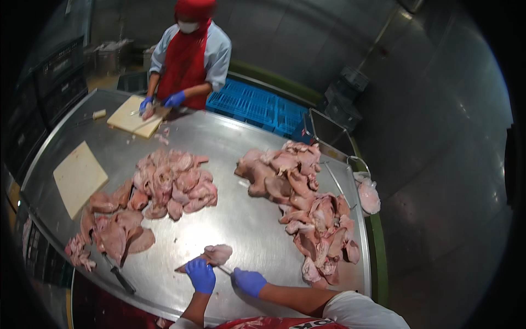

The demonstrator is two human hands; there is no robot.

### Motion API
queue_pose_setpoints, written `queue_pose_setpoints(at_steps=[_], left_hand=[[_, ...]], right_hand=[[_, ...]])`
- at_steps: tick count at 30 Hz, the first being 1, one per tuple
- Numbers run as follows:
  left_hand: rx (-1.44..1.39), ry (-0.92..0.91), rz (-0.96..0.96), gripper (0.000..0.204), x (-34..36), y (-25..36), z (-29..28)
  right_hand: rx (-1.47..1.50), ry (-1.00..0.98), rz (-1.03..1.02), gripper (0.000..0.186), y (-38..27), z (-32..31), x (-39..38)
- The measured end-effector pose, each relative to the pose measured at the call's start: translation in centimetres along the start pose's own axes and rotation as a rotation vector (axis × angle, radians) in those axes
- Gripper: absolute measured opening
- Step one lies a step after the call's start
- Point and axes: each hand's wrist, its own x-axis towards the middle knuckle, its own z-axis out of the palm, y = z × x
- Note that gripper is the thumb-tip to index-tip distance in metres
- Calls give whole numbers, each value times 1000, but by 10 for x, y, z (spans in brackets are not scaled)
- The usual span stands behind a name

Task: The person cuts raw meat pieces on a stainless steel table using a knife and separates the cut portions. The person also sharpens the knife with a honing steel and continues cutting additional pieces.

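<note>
**Soft, wet meat under a gloved hand on a steel table**

The left hand (pixel 200 276), in a blue glove, is curled down over the near end of a pale pink, floppy piece of raw meat (pixel 215 255) and pins it flat on the near edge of the round stainless-steel table (pixel 241 219). The right hand (pixel 249 282), also blue-gloved, is closed around the handle of a small knife (pixel 224 270) whose thin blade points toward the meat.

The piece looks light, limp and slick. It would probably slide under loose fingers and drape if lifted by one corner, so the thicker, folded end under the left palm seems the firmest place to hold it. The glossy tabletop offers little friction.

Farther out, a heap of similar pink, glistening pieces (pixel 172 183) lies to the left and a longer, browner heap (pixel 307 208) to the right. A dark-handled knife (pixel 118 274) rests near the left rim, beside a pale rectangular cutting board (pixel 79 176). Across the table a person in a red apron (pixel 183 60) works with blue-gloved hands at a second board (pixel 134 118). A blue plastic crate (pixel 257 107) stands behind.
</note>
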Motion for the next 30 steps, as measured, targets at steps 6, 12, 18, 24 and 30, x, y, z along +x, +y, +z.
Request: queue_pose_setpoints(at_steps=[6, 12, 18, 24, 30], left_hand=[[8, -72, 99, 16, -1, 15, 15], [-32, 107, -5, 11, 15, 5, 3], [-65, 19, -29, 13, 12, 10, 2], [-120, 74, -58, 12, 12, 12, 5], [-146, 31, -38, 13, 17, 2, 0]], right_hand=[[-49, 260, -42, 22, 30, 52, 29], [-107, 88, -3, 21, 4, 10, 38], [-118, 5, 74, 19, 14, 4, 20], [8, 79, 19, 29, 11, 17, 62], [-29, -45, 162, 30, 53, 24, -54]])
